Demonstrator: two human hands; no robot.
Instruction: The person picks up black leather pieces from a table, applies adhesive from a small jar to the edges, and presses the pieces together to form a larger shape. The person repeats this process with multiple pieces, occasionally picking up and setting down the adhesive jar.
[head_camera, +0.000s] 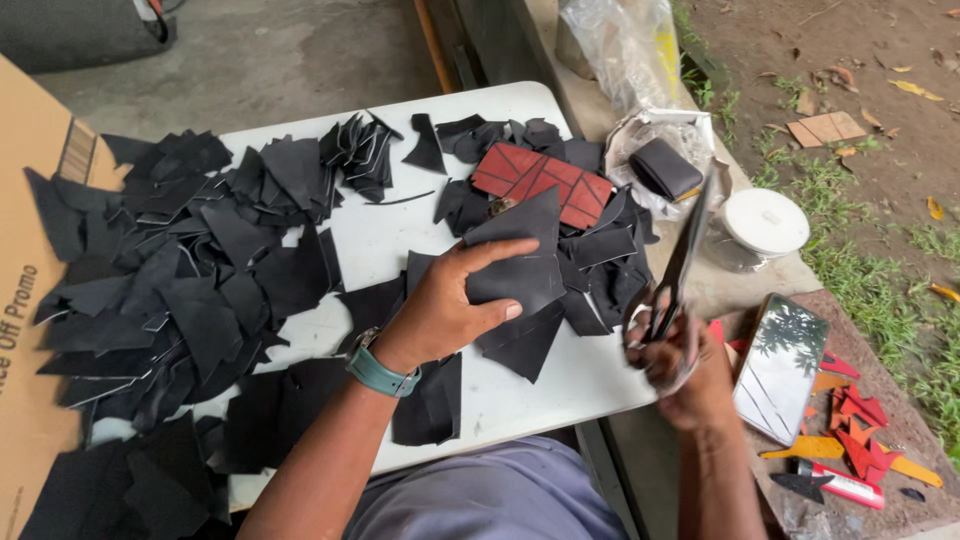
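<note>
Desk (380, 240) is carrying piles of black offcuts, so I'm going biggest first: the heap of black scraps (180, 300) is spreading over the left side, with a red stitched panel (542, 183) sitting near the far edge. Black leather piece (520, 265) is lying mid-desk on top of other scraps. I'm guessing it's light, floppy but with some body, matte and not slippery, so pinching it at an edge looks best. My left hand (440, 310) is pressing on it, grip half-curled, thumb under the near edge and fingers flat on top. My right hand (680, 365) is off the desk's right edge, grip wrapped through the handles of the scissors (672, 275), blades pointing up and nearly together.
</note>
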